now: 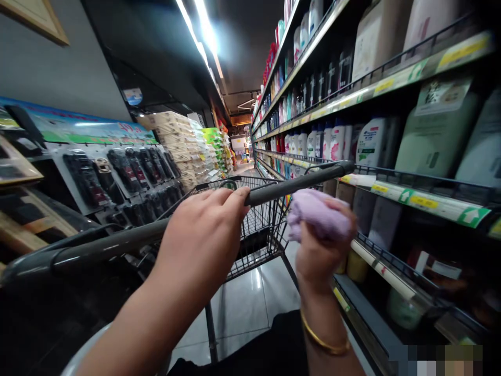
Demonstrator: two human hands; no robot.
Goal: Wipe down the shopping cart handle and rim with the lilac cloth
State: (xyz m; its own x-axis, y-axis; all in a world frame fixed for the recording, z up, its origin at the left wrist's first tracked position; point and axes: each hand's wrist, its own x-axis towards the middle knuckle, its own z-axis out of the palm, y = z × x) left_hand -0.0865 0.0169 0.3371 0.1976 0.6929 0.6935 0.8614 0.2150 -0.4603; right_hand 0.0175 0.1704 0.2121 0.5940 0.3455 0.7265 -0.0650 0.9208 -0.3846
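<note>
My left hand [205,216] is wrapped over the dark handlebar [113,241] of a shopping cart, near the middle of the bar. In my right hand [319,256] is a bunched light purple cloth [319,214], gripped in closed fingers just below the bar's right part. A gold bangle [323,337] circles my right wrist. Beyond the bar, the wire basket [254,230] of the cart shows partly, with my left hand and forearm covering some of it. Whether the right hand touches the bar cannot be made out.
Shelves [415,196] of shampoo and other bottles run close along the right, with price tags on their edges. Packaged dark goods [133,167] hang on a display at left, before stacked boxes [176,141]. The tiled floor [235,313] continues down the aisle.
</note>
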